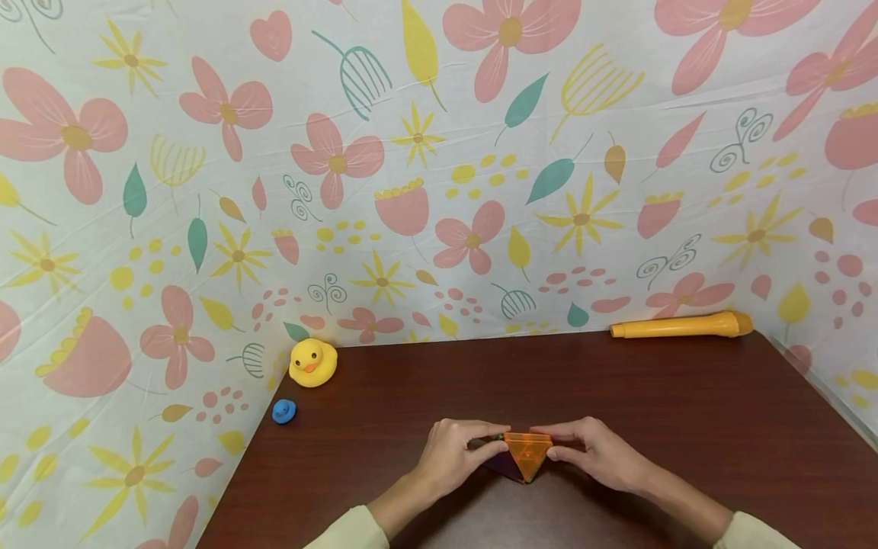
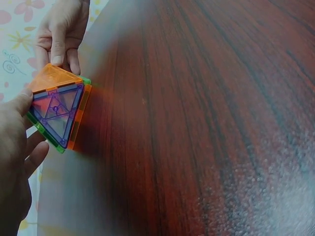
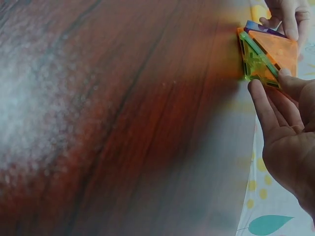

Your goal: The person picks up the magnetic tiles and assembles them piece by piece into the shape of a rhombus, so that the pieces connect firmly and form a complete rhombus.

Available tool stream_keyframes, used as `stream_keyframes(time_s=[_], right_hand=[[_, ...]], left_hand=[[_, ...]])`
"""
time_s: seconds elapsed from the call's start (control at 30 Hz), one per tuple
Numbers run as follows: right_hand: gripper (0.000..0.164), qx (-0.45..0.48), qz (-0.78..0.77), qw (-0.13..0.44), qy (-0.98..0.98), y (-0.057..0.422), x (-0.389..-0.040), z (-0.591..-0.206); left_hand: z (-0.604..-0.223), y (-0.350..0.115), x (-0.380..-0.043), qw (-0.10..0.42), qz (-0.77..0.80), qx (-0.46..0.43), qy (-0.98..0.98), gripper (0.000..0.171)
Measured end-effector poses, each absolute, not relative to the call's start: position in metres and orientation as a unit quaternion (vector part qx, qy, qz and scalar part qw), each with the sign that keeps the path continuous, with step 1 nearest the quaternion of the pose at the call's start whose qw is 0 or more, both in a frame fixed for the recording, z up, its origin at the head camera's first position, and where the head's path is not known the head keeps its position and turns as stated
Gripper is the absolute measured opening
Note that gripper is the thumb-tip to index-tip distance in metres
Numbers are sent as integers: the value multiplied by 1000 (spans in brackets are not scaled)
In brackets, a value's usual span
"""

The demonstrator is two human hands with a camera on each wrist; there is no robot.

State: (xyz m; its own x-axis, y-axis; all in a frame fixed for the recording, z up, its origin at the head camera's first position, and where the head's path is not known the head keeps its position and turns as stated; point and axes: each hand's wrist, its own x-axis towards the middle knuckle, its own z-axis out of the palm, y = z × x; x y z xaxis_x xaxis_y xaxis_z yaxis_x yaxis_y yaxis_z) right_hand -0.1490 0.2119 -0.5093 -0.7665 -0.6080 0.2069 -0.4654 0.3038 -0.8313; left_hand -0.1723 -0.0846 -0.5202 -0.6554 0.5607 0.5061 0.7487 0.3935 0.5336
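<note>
Between both hands is a small built shape of translucent triangular magnetic tiles [image 1: 527, 451], joined at their edges. An orange tile [image 3: 275, 46] faces the body, a purple tile [image 2: 55, 112] is on the left side, and a green tile [image 3: 257, 61] shows on the right. My left hand [image 1: 449, 457] pinches the left part between thumb and fingers. From the other side my right hand [image 1: 597, 454] holds the right corner, thumb at the near face and fingers behind. The shape is low over the dark wooden table [image 1: 411, 381], its bottom corner pointing toward me.
A yellow rubber duck [image 1: 312, 364] and a smaller blue duck [image 1: 284, 412] sit at the table's left edge. A yellow toy microphone [image 1: 681, 325] lies along the back right edge. Flower-printed cloth [image 1: 473, 305] hangs behind the table and at its sides.
</note>
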Motion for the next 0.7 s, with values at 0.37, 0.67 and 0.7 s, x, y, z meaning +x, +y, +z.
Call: stream_keyframes(time_s=[0.37,0.67,0.7], right_hand=[[41,-338,-501,59,795,212,-148,-511],[35,-317,-510,62,797,215,-146,-505],[34,-314,-507,55,801,215,-145,-505]], left_hand=[[-519,-86,-173,104,-383,-391,-830,32],[-519,-91,-172,117,-348,-396,-842,33],[-520,-92,-172,119,-345,-396,-842,32]])
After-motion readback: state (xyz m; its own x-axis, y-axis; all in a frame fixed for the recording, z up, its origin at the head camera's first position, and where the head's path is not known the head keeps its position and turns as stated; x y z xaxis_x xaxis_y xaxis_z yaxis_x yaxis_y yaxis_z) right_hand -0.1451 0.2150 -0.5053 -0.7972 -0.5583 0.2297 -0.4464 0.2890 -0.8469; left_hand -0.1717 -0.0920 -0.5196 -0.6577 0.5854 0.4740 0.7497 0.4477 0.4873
